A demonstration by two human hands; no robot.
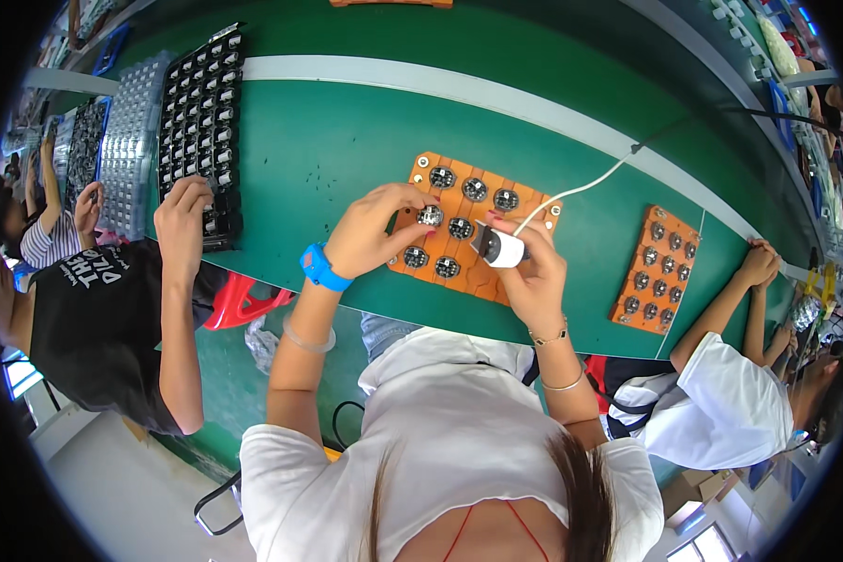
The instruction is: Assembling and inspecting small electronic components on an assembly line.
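An orange fixture board (473, 201) with rows of small round black-and-silver parts lies in front of me on the green bench. My left hand (381, 228) is at the board's left side, its thumb and forefinger closed around one round part (430, 216); whether that part is lifted or seated, I cannot tell. In my right hand (537, 273), over the board's right half, is a small white block-shaped device (506, 249) with a black front and a white cable (585, 186). The device hides some of the board beneath it. Another round part (460, 228) sits between my hands.
A second orange board (658, 269) with round parts lies to the right, near a person in white (726, 407). On the left stand a black tray of small parts (199, 131) and a clear tray (133, 140). A co-worker's hand (185, 211) touches the black tray.
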